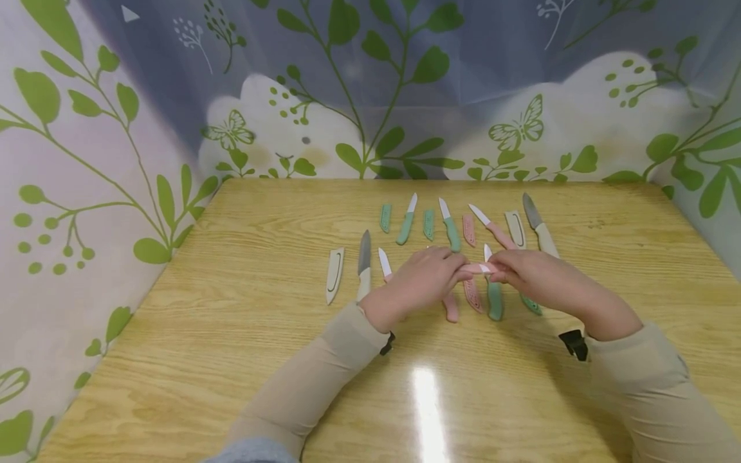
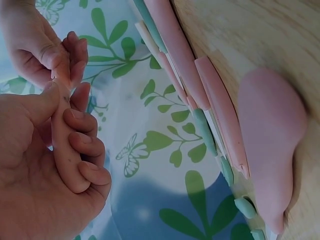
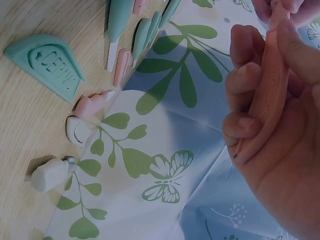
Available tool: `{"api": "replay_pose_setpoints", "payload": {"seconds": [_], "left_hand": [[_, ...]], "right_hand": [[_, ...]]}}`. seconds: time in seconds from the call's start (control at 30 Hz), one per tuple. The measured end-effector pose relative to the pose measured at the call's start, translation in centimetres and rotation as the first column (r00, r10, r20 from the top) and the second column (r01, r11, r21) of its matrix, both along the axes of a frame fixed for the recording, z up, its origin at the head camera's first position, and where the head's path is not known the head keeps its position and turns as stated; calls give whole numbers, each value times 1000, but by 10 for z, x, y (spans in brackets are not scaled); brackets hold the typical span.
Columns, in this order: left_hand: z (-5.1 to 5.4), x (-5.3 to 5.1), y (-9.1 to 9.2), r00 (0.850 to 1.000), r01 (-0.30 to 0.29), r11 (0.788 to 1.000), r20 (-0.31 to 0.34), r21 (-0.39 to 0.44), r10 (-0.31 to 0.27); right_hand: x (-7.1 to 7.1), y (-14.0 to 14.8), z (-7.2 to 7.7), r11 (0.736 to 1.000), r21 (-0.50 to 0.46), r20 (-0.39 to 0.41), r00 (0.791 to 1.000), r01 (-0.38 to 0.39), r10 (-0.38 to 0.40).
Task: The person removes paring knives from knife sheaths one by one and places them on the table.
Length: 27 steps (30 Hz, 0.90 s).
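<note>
Above the table, my left hand (image 1: 425,276) grips the pink handle (image 2: 67,155) of a small knife, fingers curled round it. My right hand (image 1: 535,276) holds a pink blade sheath (image 3: 270,90) in line with that handle. A short white stretch of blade shows between the two hands in the head view; the rest of the blade is hidden. Below the hands lie a pink sheath (image 1: 472,297), a green-handled knife (image 1: 494,301) and a green sheath (image 1: 531,305). Pink-handled knives, including one whose handle (image 1: 450,308) shows, lie partly hidden under my left hand.
Along the back lie green knives (image 1: 407,225), green sheaths (image 1: 386,218), a pink sheath (image 1: 469,230) and a pink knife (image 1: 498,233). Cream sheaths (image 1: 334,275) and cream-handled knives (image 1: 364,257) lie at both sides. A patterned cloth (image 1: 359,83) hangs behind the wooden table (image 1: 231,334).
</note>
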<state>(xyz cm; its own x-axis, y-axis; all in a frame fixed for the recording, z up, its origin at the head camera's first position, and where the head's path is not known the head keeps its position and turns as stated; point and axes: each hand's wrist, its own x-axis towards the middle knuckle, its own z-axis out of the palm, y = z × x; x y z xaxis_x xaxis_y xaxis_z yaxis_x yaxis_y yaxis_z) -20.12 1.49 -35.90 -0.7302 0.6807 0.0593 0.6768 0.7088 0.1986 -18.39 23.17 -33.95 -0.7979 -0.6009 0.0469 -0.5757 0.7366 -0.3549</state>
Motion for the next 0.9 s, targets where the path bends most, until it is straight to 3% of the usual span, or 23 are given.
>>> {"api": "replay_pose_setpoints", "payload": {"seconds": [0.7, 0.9], "left_hand": [[1, 1, -2, 1000, 2, 1000, 2, -3, -2], [2, 0, -2, 1000, 1, 1000, 4, -16, -1]], "right_hand": [[1, 4, 1, 1000, -1, -9, 1000, -11, 11], [0, 5, 4, 1000, 2, 38, 999, 9, -10]]}}
